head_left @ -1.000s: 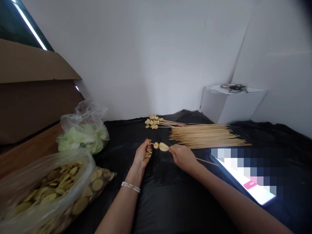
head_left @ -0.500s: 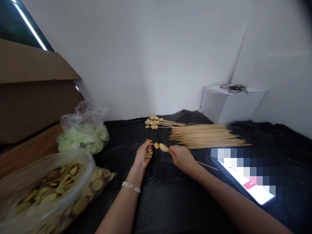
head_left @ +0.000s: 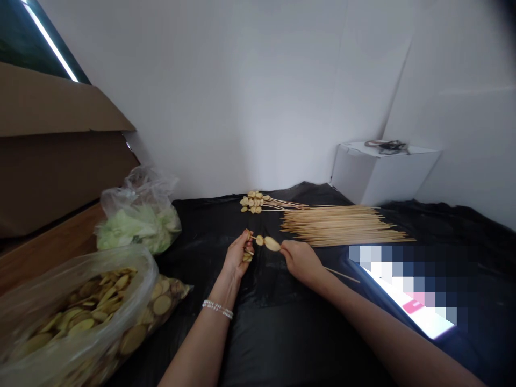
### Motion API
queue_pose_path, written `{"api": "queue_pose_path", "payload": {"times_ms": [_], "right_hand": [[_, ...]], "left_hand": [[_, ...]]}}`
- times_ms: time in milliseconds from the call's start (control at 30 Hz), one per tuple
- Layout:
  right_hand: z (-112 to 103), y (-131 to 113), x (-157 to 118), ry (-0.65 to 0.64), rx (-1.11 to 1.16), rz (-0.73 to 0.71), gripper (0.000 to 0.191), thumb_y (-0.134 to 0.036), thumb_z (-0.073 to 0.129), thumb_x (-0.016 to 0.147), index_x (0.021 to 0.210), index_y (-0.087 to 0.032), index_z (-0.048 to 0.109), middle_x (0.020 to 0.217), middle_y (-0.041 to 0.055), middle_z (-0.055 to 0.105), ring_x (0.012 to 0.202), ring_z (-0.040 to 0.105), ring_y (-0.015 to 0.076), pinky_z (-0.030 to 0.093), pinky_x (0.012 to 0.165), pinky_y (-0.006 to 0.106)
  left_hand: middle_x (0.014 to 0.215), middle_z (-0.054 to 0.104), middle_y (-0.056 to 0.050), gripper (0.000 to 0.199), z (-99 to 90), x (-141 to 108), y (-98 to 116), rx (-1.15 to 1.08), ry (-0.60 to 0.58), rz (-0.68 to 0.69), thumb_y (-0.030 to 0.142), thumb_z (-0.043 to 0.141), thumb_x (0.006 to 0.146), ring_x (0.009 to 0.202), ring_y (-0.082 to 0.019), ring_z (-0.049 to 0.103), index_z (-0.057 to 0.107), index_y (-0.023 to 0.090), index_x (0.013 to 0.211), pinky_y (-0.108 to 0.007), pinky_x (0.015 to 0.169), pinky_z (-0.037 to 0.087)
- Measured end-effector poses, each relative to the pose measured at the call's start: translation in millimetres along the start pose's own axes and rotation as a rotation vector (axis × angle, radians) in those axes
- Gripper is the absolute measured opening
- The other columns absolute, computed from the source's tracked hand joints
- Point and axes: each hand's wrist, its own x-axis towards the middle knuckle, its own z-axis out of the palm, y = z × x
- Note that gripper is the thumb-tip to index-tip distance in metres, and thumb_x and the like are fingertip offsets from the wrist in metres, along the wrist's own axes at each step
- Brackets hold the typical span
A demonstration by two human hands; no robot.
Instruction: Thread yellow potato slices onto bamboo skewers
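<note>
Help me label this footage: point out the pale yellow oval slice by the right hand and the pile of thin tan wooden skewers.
Pale yellow oval slice (head_left: 272, 244), head view: middle of its broad face.
Pile of thin tan wooden skewers (head_left: 342, 226), head view: its middle.

Item one, left arm (head_left: 197, 348): bare, it is slanting up and rightward from the lower edge of the view, the left hand (head_left: 237, 257) holding its palm side inward, thumb and forefinger pinching at the top, remaining fingers curling below. Item two, right arm (head_left: 379, 317): bare, it is reaching in from the lower right corner, the right hand (head_left: 301, 260) showing its back, fingers folding in a closed grip and pointing toward its counterpart, well short of touching.
</note>
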Motion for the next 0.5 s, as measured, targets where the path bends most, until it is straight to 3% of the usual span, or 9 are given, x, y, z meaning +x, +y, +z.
{"api": "queue_pose_path", "payload": {"times_ms": [167,367,500], "right_hand": [[0.9,0.8,0.7,-0.077,0.081,-0.008,0.024,-0.022,0.042,0.09,0.077,-0.017,0.062,0.079,0.0048,0.068,0.075,0.061,0.0137,0.035,0.068,0.022],[-2.0,-5.3,-2.6,-0.029,-0.073,0.017,0.021,-0.022,0.04,0.09,0.085,-0.017,0.06,0.087,0.0076,0.068,0.082,0.062,0.0169,0.035,0.069,0.024],[-3.0,-8.4,-3.9,-0.079,-0.061,0.028,0.022,-0.022,0.041,0.091,0.084,-0.017,0.061,0.085,0.0082,0.068,0.08,0.062,0.0167,0.035,0.068,0.024]], "left_hand": [[0.06,0.051,0.0,0.024,0.5,-0.8,1.2,0.002,-0.023,0.003,0.021,0.081,0.06,0.047,-0.001,0.044,0.067,0.005,0.072,-0.007,0.038,0.035],[0.059,0.053,0.0,0.029,2.5,-1.0,-0.9,0.036,0.018,0.03,0.024,0.084,0.055,0.046,0.0,0.043,0.067,0.006,0.07,-0.008,0.038,0.034],[0.057,0.053,0.001,0.032,2.1,-0.1,-2.7,0.06,0.025,0.058,0.025,0.085,0.052,0.045,0.0,0.043,0.067,0.006,0.069,-0.008,0.037,0.033]]}}
